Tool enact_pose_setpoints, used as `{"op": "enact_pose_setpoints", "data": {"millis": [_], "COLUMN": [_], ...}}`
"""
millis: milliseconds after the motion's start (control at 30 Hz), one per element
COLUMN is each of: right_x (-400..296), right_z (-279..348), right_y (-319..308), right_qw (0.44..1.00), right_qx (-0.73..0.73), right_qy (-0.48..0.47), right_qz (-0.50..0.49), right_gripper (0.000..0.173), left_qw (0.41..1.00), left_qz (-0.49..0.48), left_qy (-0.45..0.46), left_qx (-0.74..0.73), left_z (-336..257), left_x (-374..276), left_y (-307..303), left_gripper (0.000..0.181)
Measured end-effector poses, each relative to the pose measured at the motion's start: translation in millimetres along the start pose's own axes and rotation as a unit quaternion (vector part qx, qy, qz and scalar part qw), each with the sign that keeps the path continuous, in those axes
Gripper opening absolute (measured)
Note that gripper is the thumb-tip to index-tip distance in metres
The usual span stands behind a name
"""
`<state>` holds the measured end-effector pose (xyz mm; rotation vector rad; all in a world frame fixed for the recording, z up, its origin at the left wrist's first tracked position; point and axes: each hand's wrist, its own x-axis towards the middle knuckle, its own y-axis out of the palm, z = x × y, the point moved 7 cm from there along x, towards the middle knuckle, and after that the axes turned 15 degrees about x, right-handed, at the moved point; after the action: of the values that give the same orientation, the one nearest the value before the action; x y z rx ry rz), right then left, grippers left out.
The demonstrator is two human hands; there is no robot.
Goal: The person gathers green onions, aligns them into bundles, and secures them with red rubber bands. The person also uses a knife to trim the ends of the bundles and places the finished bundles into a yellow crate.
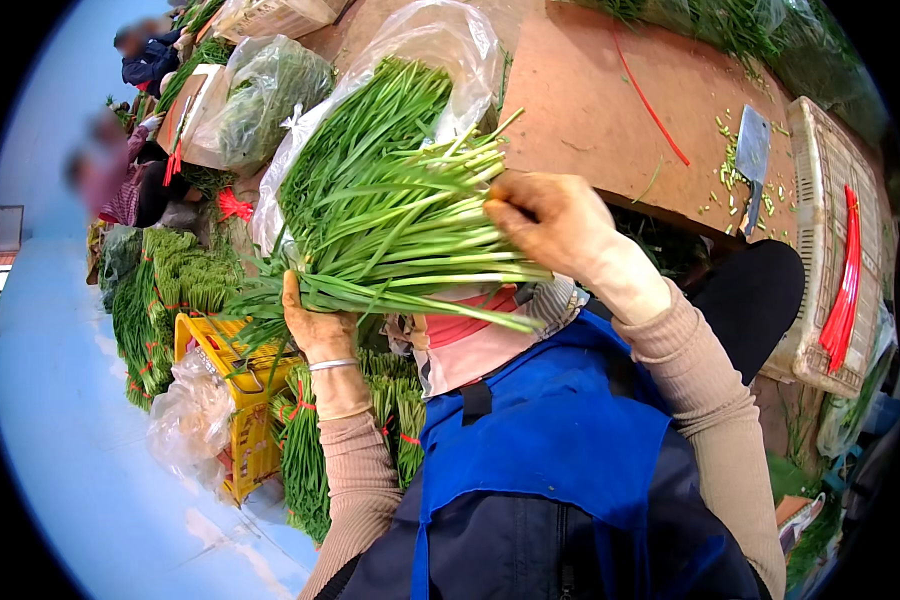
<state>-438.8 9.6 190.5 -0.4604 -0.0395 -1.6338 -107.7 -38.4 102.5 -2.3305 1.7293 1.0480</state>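
A loose bunch of garlic chives [420,232] lies across in front of my chest, pale stem ends to the right and green leaves to the left. My left hand [321,330] grips it from below at the leafy end, thumb up along the leaves. At the stem ends is my right hand [559,221], its fingers curled in close against the pale stalks. Whether a stalk is pinched between those fingertips is hidden. Behind the bunch, a clear plastic bag [465,37] stands open around more chive leaves [390,97].
A cleaver [752,142] lies among cut stem bits on the brown board [570,90]. Red ties [844,292] rest on an upturned white crate [810,142]. Tied chive bundles [304,450] and a yellow crate [251,442] stand at my left. Two people [150,64] [124,172] sit farther off.
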Motion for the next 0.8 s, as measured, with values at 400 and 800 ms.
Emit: {"op": "enact_pose_setpoints", "data": {"millis": [400, 800], "right_x": [-98.6, -133.2], "right_z": [-55.7, -85.5], "right_y": [1.1, 11.7], "right_qw": [0.920, 0.808], "right_qx": [0.182, 0.426], "right_qy": [0.317, 0.405], "right_qz": [0.142, 0.038], "right_gripper": [0.046, 0.028], "left_qw": [0.991, 0.982], "left_qz": [0.086, 0.165], "left_qy": [0.063, 0.086], "left_qx": [0.075, 0.027], "left_z": [52.6, 65.5], "left_x": [29.7, 26.8], "left_y": [-16.6, 7.3], "left_gripper": [0.047, 0.056]}}
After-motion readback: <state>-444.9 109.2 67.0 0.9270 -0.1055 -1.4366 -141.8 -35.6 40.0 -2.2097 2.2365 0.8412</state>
